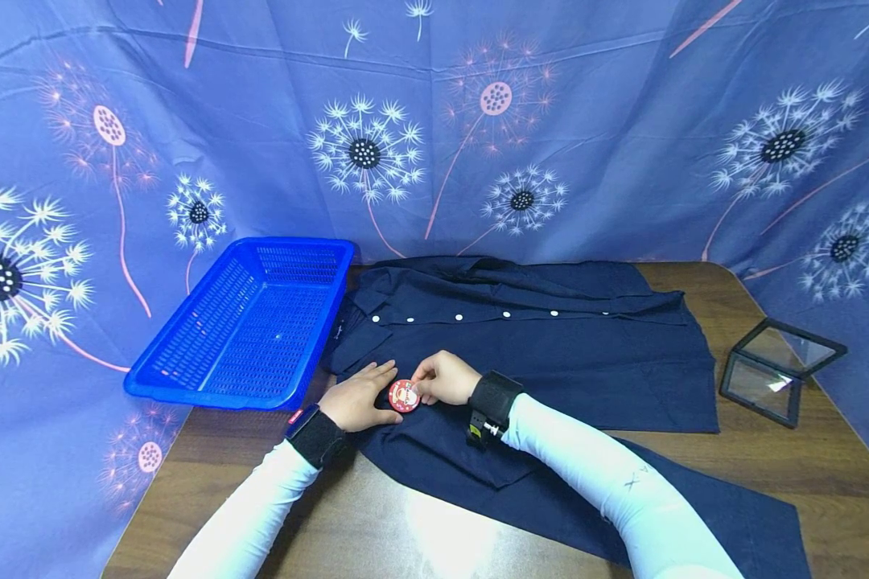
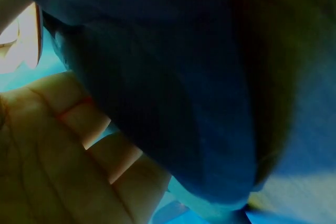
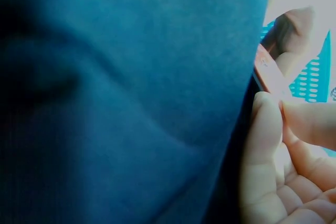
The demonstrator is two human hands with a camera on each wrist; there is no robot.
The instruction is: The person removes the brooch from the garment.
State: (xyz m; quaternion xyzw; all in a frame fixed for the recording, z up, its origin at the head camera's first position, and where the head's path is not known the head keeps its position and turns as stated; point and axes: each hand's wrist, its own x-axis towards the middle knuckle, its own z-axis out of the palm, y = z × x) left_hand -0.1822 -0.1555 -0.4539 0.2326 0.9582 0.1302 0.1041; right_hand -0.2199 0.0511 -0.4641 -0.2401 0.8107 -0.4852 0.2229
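Note:
A dark navy button-up shirt point(image 1: 579, 362) lies spread on the table, a row of white buttons along its front. On its chest, near the collar, is a round red badge point(image 1: 404, 396) with a printed picture. My right hand point(image 1: 445, 378) pinches the badge's right edge between thumb and fingers; in the right wrist view the badge point(image 3: 270, 72) stands edge-on beside the cloth. My left hand point(image 1: 358, 400) rests on the shirt with fingers extended, its thumb close to the badge. Dark cloth hides part of the left fingers point(image 2: 126, 156) in the left wrist view. The badge's back is hidden.
A blue plastic basket point(image 1: 137, 386) stands at the left, beside the shirt collar. At the right edge of the wooden table point(image 1: 753, 454) sits an opened black-framed clear case point(image 1: 763, 382). A patterned blue curtain point(image 1: 623, 96) hangs behind the table.

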